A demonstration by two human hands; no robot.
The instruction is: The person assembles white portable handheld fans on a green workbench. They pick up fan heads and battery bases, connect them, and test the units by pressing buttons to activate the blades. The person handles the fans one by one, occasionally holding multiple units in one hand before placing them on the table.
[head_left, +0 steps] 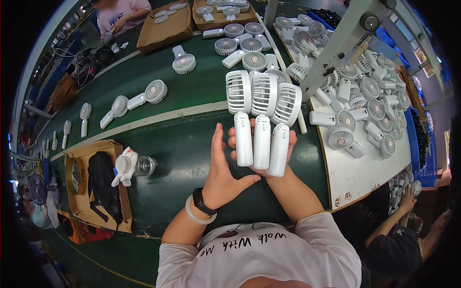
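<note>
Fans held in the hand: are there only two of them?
No, three white fans sit side by side in the right hand.

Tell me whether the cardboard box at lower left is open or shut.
Open: no lid covers the cardboard box, and a black item shows inside.

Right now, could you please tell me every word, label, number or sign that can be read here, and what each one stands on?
Wearer's white shirt: black script across the chest, legible but not copied here.
Pink shirt across the bench: dark lettering, blurred.
Two small stickers on the white tabletop: too small to read.
Three held fans: no readable text.
</note>
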